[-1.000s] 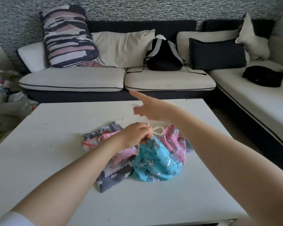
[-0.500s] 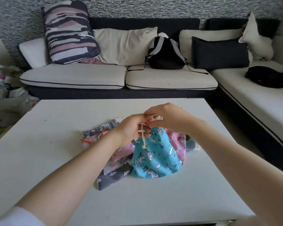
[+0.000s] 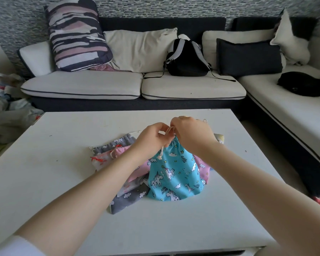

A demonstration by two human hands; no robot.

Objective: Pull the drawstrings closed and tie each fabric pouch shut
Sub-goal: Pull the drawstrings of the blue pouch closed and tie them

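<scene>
A blue unicorn-print pouch stands gathered at its neck on the white table. Its cream drawstring loops between my two hands just above the neck, and one loose end hangs down the front. My left hand pinches the cord from the left. My right hand pinches it from the right, fingers curled over the neck. Under and behind the blue pouch lie a pink pouch, a grey cloud-print pouch and a pale pouch with a red cord.
The pouches sit mid-table, with bare white surface on every side. Beyond the far edge stands a corner sofa with cushions, a black backpack and a black bag. Crumpled cloth lies on the floor at left.
My right hand, stretched out and away a second ago, has come back to the pouch neck. Both hands now meet there on the cord, and the pouch stands more upright.
</scene>
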